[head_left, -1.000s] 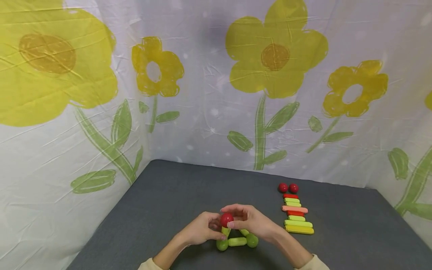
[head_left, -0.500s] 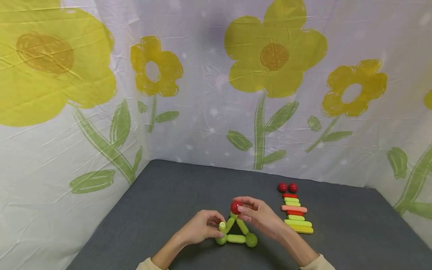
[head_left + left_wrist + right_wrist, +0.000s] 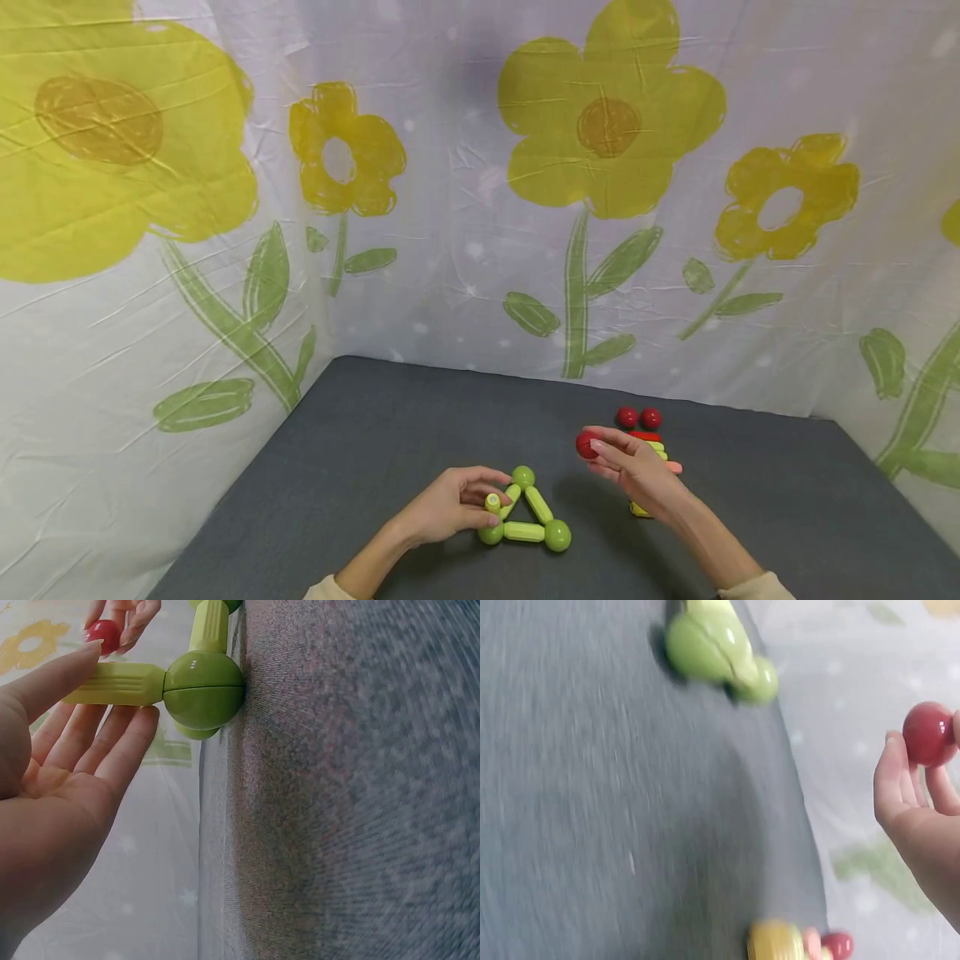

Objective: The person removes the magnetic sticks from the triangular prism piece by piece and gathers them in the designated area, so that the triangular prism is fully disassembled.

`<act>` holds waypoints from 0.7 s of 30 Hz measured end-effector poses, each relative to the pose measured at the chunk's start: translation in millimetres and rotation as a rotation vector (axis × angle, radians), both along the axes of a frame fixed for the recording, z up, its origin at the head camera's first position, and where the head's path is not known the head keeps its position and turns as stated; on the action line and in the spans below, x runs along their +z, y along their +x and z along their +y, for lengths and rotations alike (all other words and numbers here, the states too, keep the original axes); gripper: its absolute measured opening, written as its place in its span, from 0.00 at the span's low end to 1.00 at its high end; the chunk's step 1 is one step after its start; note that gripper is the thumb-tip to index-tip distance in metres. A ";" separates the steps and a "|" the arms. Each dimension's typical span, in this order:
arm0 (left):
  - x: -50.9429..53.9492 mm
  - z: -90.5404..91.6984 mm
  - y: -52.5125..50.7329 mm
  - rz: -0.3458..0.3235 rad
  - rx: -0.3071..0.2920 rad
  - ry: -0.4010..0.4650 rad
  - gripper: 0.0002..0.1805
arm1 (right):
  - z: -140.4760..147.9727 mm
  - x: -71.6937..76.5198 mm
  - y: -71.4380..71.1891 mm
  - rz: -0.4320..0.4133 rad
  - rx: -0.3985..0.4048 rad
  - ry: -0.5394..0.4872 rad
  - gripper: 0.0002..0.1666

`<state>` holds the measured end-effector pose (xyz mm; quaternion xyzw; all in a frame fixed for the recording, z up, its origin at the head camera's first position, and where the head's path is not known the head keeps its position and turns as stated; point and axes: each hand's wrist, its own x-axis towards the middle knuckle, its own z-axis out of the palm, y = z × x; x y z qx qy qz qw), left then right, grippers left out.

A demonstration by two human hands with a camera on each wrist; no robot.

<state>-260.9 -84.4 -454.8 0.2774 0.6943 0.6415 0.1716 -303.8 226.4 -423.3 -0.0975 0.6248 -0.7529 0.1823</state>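
left hand: thumb and fingers [image 3: 136, 746] of the left hand [image 3: 457, 504] pinch the upright stick [image 3: 492, 506], a yellow-green one
upright stick: stands on the green ball [image 3: 491, 533] at the triangle's near left corner, touching it
right hand: fingertips of the right hand [image 3: 643, 473] grip a red ball [image 3: 587, 445] up in the air, well apart from the triangle
triangle: the flat triangle [image 3: 524, 532] lies on the dark grey table [image 3: 420, 417], three green balls joined by three yellow-green sticks
row of sticks: off to the right, partly hidden behind the right hand in the head view; a red stick [image 3: 647, 436], a bit of pink stick [image 3: 675, 468] and a bit of yellow stick [image 3: 640, 510] peek out
spare balls: two red balls [image 3: 652, 418] side by side just past the far end of that row
backdrop: pale hanging cloth [image 3: 450, 275] with big yellow flowers round the table
sleeves: cream cuffs [image 3: 330, 589] at both forearms
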 end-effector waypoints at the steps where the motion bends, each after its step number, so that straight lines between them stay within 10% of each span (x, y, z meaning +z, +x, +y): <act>1: 0.1 0.1 0.2 0.000 -0.003 0.003 0.26 | 5.5 0.1 -1.1 0.000 -0.021 0.001 0.22; 21: -0.2 1.3 0.8 0.088 0.053 -0.084 0.21 | 91.2 -4.4 -34.4 -0.076 -0.289 0.201 0.43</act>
